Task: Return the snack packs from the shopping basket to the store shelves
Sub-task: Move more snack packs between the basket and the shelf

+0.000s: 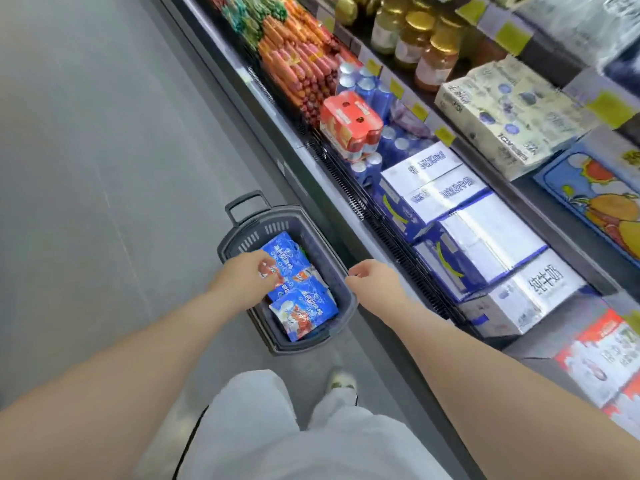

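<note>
A dark grey shopping basket stands on the floor beside the shelving. Inside lie blue snack packs with red and white print, one at the far end and one at the near end. My left hand reaches into the basket, its curled fingers over the middle packs; whether they pinch a pack is unclear. My right hand hovers just above the basket's right rim with fingers loosely curled, holding nothing.
The open cooler shelf runs along the right with sausages, bottle multipacks, milk cartons and jars. Grey floor lies to the left. My legs in white trousers stand just behind the basket.
</note>
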{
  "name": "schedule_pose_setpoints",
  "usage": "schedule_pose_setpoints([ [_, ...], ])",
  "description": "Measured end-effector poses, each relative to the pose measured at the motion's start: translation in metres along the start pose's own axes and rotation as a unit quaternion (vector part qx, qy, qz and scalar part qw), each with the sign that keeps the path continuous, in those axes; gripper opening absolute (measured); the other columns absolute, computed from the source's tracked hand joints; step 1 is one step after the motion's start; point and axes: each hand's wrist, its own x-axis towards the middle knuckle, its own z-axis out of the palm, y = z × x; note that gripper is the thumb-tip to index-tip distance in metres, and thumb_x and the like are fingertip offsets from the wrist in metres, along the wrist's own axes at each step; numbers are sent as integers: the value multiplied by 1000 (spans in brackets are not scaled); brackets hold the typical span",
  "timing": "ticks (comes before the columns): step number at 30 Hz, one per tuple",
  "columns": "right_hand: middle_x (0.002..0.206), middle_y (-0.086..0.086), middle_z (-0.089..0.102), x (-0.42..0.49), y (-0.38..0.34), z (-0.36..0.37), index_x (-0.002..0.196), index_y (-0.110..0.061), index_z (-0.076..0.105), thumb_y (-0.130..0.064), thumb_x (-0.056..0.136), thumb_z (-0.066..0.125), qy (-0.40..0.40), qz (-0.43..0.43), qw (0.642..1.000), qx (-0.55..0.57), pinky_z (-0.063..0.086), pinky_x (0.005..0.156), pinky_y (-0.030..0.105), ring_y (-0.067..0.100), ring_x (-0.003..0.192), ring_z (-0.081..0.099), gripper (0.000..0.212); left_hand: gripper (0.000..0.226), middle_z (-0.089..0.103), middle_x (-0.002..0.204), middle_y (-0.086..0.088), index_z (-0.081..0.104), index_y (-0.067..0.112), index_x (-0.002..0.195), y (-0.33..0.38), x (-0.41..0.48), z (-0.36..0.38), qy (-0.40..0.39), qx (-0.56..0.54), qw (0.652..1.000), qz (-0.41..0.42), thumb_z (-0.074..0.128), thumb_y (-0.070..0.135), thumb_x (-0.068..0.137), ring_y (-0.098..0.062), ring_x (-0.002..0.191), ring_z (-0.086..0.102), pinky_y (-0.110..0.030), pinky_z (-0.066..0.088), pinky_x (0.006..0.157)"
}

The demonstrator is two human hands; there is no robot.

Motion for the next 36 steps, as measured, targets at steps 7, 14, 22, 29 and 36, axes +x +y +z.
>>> schedule_pose_setpoints([
  [7, 101, 11, 67, 53, -20, 41, 104, -6, 63, -18, 84, 57, 44, 145, 986, 68, 43, 71, 26, 20, 84, 57, 25, 29, 64, 108, 2, 60, 24, 113, -28, 123, -19, -89, 70, 991, 74, 58, 28, 85, -20, 95, 58, -26, 39, 77],
  [14, 81, 27, 60, 71, -29, 94, 99, 11, 61, -11, 81, 56, 114, 256, 947, 157, 52, 72, 38, 19, 71, 54, 29, 32, 64, 111, 1, 59, 24, 118, -43, 183, -18, -180, 127, 966, 138, 56, 30, 87, -20, 95, 58, -28, 44, 82],
  [22, 56, 3, 45, 140, 48, 205, 60, -8, 49, -12, 84, 57, 64, 329, 915, 222, 33, 49, 22, 18, 55, 39, 26, 33, 65, 110, -3, 61, 20, 117, -124, 237, 78, -209, 131, 963, 106, 59, 31, 86, -23, 99, 58, -28, 40, 79],
  [29, 67, -1, 52, 228, 140, 314, 66, -19, 48, -23, 90, 57, -3, 355, 889, 290, 46, 60, 22, 18, 65, 53, 26, 63, 44, 135, -20, 40, 11, 137, -196, 314, 194, -165, 189, 966, 58, 63, 33, 83, -35, 122, 46, -37, 37, 98],
  [36, 80, 4, 55, 280, 190, 373, 86, -12, 53, -21, 94, 54, -29, 368, 847, 382, 46, 40, 15, 12, 53, 60, 12, 93, 26, 146, -19, 11, 15, 148, -227, 368, 264, -144, 228, 961, -60, 61, 53, 78, -41, 130, 33, -46, 30, 109],
])
